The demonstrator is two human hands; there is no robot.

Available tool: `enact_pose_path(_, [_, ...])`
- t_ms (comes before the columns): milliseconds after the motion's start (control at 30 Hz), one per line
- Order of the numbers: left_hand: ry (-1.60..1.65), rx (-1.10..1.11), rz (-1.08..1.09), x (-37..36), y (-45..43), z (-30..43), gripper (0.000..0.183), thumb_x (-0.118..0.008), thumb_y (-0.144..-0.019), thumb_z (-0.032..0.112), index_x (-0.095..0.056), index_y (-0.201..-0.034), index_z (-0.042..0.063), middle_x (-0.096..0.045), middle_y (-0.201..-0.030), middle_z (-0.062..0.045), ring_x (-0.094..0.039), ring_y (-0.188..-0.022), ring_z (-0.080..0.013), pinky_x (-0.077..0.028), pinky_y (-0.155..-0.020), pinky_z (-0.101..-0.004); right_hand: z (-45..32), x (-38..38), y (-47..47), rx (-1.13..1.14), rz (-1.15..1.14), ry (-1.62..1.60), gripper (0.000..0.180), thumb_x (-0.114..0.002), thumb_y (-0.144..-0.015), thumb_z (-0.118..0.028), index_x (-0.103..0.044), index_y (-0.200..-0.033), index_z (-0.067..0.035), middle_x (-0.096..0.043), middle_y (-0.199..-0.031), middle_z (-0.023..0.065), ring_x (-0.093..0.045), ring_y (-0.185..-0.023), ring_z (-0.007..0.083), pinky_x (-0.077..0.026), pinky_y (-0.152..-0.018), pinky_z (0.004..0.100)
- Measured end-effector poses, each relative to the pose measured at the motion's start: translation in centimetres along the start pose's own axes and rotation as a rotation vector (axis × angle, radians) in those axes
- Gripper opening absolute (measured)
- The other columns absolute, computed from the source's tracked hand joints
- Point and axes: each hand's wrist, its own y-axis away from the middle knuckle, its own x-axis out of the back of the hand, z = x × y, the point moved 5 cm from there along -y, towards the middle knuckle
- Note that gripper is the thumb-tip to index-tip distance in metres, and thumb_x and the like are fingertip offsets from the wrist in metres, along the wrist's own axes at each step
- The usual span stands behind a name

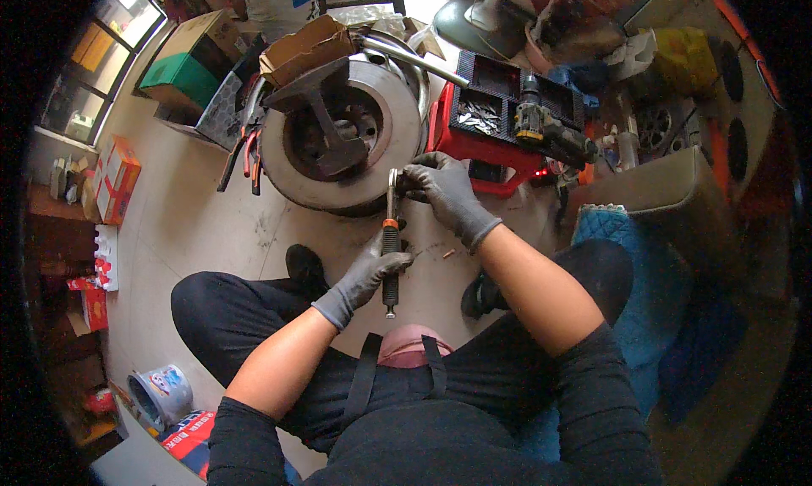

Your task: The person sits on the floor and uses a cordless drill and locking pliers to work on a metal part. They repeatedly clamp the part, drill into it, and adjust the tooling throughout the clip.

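Observation:
My left hand [375,264], in a grey glove, grips the black ribbed handle of a ratchet-type hand tool [391,245]. An orange collar joins that handle to a shiny metal neck and rounded head, which points away from me. Beside the head, my gloved right hand [444,191] pinches a small dark part [403,179], mostly hidden by the fingers. Just beyond both hands lies a brake disc [396,105] with a rusty steel rail-section anvil [330,127] on it. A small copper-coloured piece [449,253] rests on the floor below my right wrist.
Pliers [250,159] hang at the disc's left edge. A red tool stand [444,115] at the right bears small metal parts [479,117] and a cordless drill [531,115]. A metal tube [419,61] crosses behind the disc. Cardboard boxes [190,61] stand far left, a bucket [162,394] near left.

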Motion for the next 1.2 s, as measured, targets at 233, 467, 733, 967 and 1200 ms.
enact_pose_path(233, [-0.041, 0.000, 0.022, 0.2, -1.3, -0.7, 0.078, -0.075, -0.082, 0.024, -0.035, -0.146, 0.004, -0.054, -0.105, -0.004, -0.056, -0.090, -0.0131, -0.048, -0.082, -0.0295, 0.5, -0.7, 0.8, 0.081, 0.128, -0.153, 0.019, -0.074, -0.085, -0.012, -0.064, -0.097, -0.002, -0.069, -0.089, 0.0061, -0.064, -0.079, 0.0149, -0.054, -0.073, 0.0296])
enact_pose_path(467, [-0.171, -0.026, 0.115, 0.4, -1.3, -0.4, 0.063, -0.076, -0.080, 0.027, -0.046, -0.130, 0.003, -0.056, -0.104, -0.004, -0.057, -0.092, -0.0140, -0.050, -0.083, -0.0316, 1.0, -0.5, 0.4, 0.092, 0.124, -0.145, 0.020, -0.073, -0.085, -0.013, -0.065, -0.099, -0.001, -0.069, -0.091, 0.0065, -0.064, -0.081, 0.0156, -0.053, -0.075, 0.0303])
enact_pose_path(733, [-0.423, -0.047, 0.177, 0.2, -0.5, 0.8, 0.057, -0.077, -0.076, 0.033, -0.053, -0.117, 0.002, -0.058, -0.093, -0.007, -0.056, -0.085, -0.0170, -0.049, -0.079, -0.0345, 0.8, -0.7, 0.6, 0.074, 0.098, -0.078, 0.015, -0.063, -0.096, -0.008, -0.058, -0.108, -0.001, -0.065, -0.096, 0.0075, -0.067, -0.084, 0.0165, -0.061, -0.076, 0.0333])
enact_pose_path(967, [-0.551, -0.101, 0.212, 0.4, -0.4, 1.2, 0.063, -0.077, -0.074, 0.037, -0.052, -0.119, 0.000, -0.059, -0.093, -0.010, -0.056, -0.084, -0.0211, -0.048, -0.078, -0.0371, 0.8, -0.6, 0.5, 0.090, 0.119, -0.041, 0.014, -0.063, -0.096, -0.008, -0.059, -0.107, -0.001, -0.065, -0.097, 0.0081, -0.068, -0.084, 0.0168, -0.062, -0.075, 0.0330])
enact_pose_path(1200, [-0.595, -0.128, 0.200, 0.7, -1.1, -0.2, 0.073, -0.076, -0.079, 0.039, -0.045, -0.132, 0.000, -0.061, -0.111, -0.014, -0.058, -0.100, -0.0242, -0.047, -0.090, -0.0374, 1.4, -0.4, -0.1, 0.097, 0.095, -0.024, 0.019, -0.064, -0.095, -0.008, -0.057, -0.110, 0.000, -0.066, -0.098, 0.0086, -0.067, -0.083, 0.0172, -0.060, -0.076, 0.0333])
